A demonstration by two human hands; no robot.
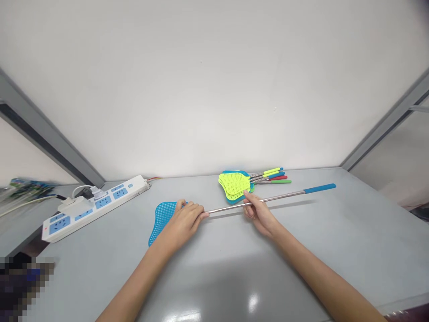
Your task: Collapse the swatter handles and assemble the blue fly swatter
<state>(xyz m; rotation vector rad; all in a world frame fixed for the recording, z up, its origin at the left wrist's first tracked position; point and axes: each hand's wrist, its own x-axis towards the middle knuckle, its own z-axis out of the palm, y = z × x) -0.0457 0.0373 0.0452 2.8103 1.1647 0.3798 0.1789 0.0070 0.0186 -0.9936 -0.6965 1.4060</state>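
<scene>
A blue fly swatter [162, 218] with an extended metal rod lies across both my hands above the grey table. Its perforated head is at the left, partly hidden behind my left hand [187, 219], which is closed around the neck where head and rod meet. My right hand [259, 213] pinches the rod near its middle, between thumb and fingers. Beyond it, the rod runs on to the right and ends in a blue grip, raised off the table. Just behind my right hand rests a stack of fly swatters [234, 185], yellow-green on top, with several coloured handles pointing right.
A white power strip [100, 203] with blue sockets lies at the left, with plugs and a white adapter in it. The grey table [351, 241] meets a white wall [208, 89] at the back. Grey frame posts [385, 125] stand at both sides.
</scene>
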